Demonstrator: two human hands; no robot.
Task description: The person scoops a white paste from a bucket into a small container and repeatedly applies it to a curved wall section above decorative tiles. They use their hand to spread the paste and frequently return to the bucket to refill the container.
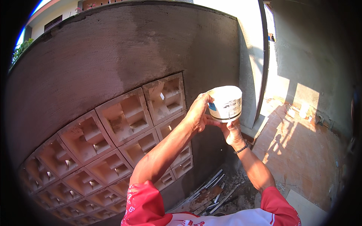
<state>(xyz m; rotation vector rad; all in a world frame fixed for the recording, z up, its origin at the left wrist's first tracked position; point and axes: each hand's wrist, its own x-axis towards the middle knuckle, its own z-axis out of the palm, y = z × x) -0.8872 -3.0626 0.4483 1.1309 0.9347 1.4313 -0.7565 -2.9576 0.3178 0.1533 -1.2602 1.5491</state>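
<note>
A white plastic tub (228, 105) with a blue patch and a printed label is raised in front of the wall, held between both my hands. My left hand (200, 113) grips its left side, with the thumb up against the tub's side and fingers toward its lower edge. Beneath it, my right hand (232, 133) supports the base, fingers partly hidden by the tub. A dark beaded bracelet (241, 147) circles my right wrist. What the tub contains, if anything, I cannot make out.
A dark plastered wall (94, 56) stands ahead and left, set with pale ventilation blocks (122, 116). White strips (211, 188) and boards lie at its foot. To the right, tiled floor (290, 162) runs past a dark-edged pillar (260, 67), with several items along the far wall.
</note>
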